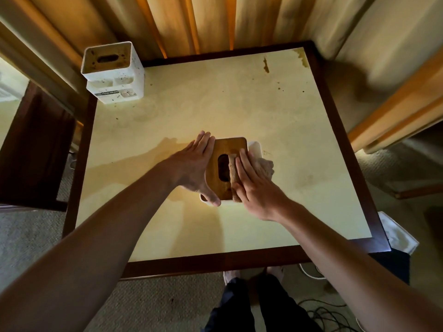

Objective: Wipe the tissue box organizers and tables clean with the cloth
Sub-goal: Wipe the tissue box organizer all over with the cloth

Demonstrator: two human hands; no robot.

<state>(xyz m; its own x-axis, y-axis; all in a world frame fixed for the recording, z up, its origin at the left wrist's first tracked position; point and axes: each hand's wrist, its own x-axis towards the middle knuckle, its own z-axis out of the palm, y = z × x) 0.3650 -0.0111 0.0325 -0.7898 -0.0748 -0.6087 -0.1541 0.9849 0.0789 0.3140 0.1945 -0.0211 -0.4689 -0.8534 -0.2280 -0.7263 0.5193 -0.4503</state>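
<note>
While the near tissue box organizer [227, 168] at the table's [299, 130] middle is steadied by the left hand [195, 167], fingers straight against its side and thumb at its near corner, its wooden lid is being wiped: the cloth [262, 167] is pressed flat under the right hand [254, 185]. Next, likely, the speckled far organizer [112, 70] and stained tabletop must be wiped

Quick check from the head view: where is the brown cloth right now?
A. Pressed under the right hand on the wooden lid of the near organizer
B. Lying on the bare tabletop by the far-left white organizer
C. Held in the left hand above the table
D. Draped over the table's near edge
A: the brown cloth lies under the flat fingers of the right hand on the slotted wooden lid, while the left hand steadies the lid's left side.
</note>
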